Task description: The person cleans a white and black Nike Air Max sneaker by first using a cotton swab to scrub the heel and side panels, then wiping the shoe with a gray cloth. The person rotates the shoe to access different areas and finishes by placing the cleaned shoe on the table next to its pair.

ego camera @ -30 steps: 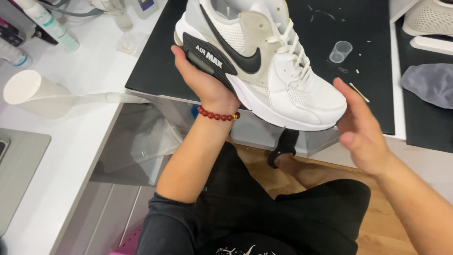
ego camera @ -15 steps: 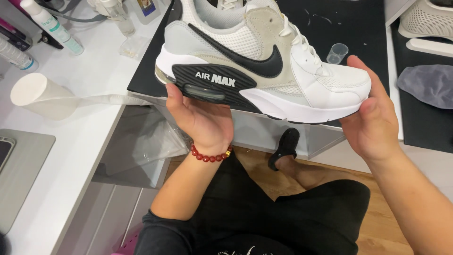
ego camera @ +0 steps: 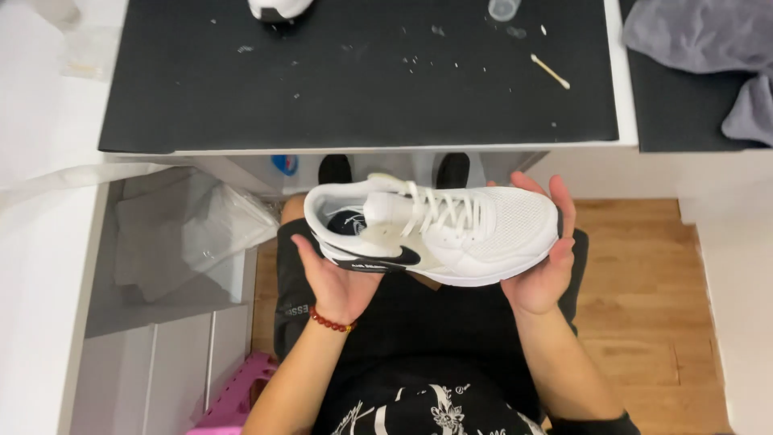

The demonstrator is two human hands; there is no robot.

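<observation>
A white sneaker point(ego camera: 451, 229) with a black side mark, white laces and a black heel panel lies upright over my lap, toe to the right. My left hand point(ego camera: 334, 278), with a red bead bracelet at the wrist, cups the heel end from below. My right hand point(ego camera: 547, 262) wraps the toe end, fingers up along the front. Both hands hold the shoe below the edge of the black mat point(ego camera: 362, 80).
A second white shoe point(ego camera: 278, 8) peeks in at the mat's far edge. A small clear cup point(ego camera: 503, 8) and a cotton swab point(ego camera: 550, 71) lie on the mat. Grey cloth point(ego camera: 708, 44) sits at the right. A pink stool point(ego camera: 233, 395) stands lower left over wooden floor.
The shoe has come down from above the mat to my lap and turned top-up. Both hands came down with it and the view tilted downward.
</observation>
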